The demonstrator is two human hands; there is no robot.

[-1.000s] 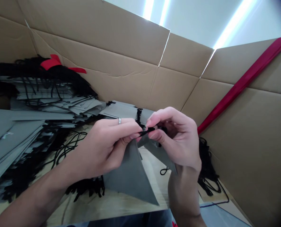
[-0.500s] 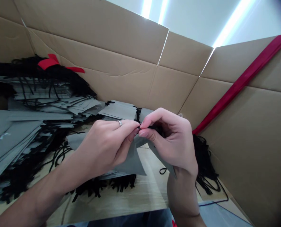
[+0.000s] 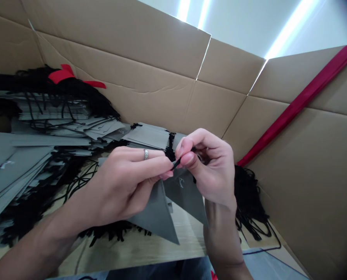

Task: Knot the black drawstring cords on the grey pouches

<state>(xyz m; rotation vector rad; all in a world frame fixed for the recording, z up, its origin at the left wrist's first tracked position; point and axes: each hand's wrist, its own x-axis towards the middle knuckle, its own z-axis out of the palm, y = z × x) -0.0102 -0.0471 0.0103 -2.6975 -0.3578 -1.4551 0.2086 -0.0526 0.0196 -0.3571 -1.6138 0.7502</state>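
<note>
Both my hands meet at the middle of the view over a grey paper bag point(image 3: 162, 216) that hangs folded below them. My left hand point(image 3: 127, 182), a ring on one finger, pinches the bag's top edge. My right hand point(image 3: 207, 171) pinches the stiff tip of a black cord point(image 3: 176, 162) between thumb and forefinger, right at that edge. The rest of the cord is hidden inside my right hand.
Stacks of flat grey bags point(image 3: 18, 155) with black cord handles lie at the left, topped by a red ribbon point(image 3: 63, 74). More grey bags point(image 3: 150, 136) sit behind my hands. Loose black cords point(image 3: 249, 202) pile at the right. Cardboard walls point(image 3: 162, 70) with a red strip point(image 3: 302, 99) surround the wooden tabletop point(image 3: 138, 249).
My hands stayed together; the bag swung and turned under them, and the cord tip now sticks out between the fingertips again.
</note>
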